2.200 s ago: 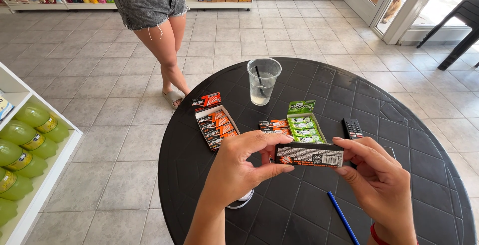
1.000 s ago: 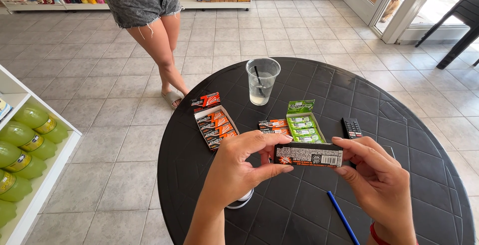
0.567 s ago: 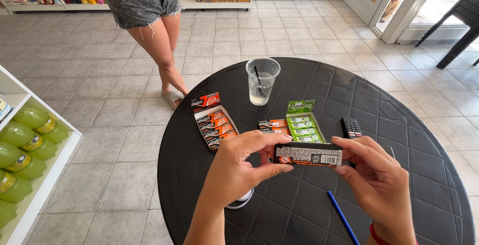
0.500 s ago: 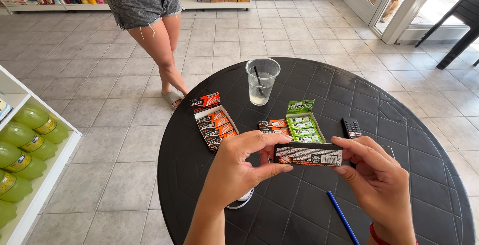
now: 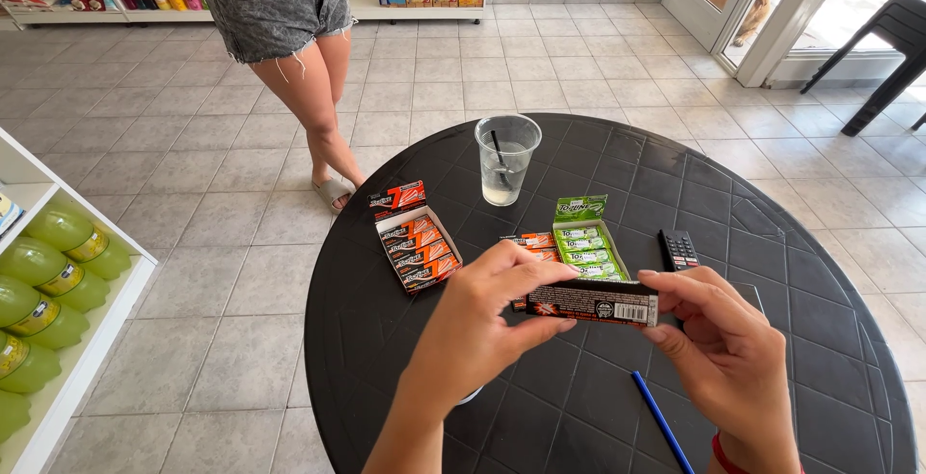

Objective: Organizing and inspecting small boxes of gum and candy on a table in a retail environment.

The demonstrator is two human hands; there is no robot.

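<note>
Fingers (image 5: 540, 260) of left hand (image 5: 482, 325): curled narrow, thumb below, pinching the left end of a slim dark packet (image 5: 593, 302). Fingers of right hand (image 5: 728, 353): likewise closed on its right end. Packet: flat, rectangular, glossy wrapper, held level between both hands above the surface (image 5: 830, 271). Surface: round, black, moulded plastic with grid pattern. Beneath and beyond the packet: open green carton (image 5: 585, 241), open orange carton (image 5: 417, 243), clear plastic cup (image 5: 507, 146), blue straw (image 5: 662, 422).
</note>
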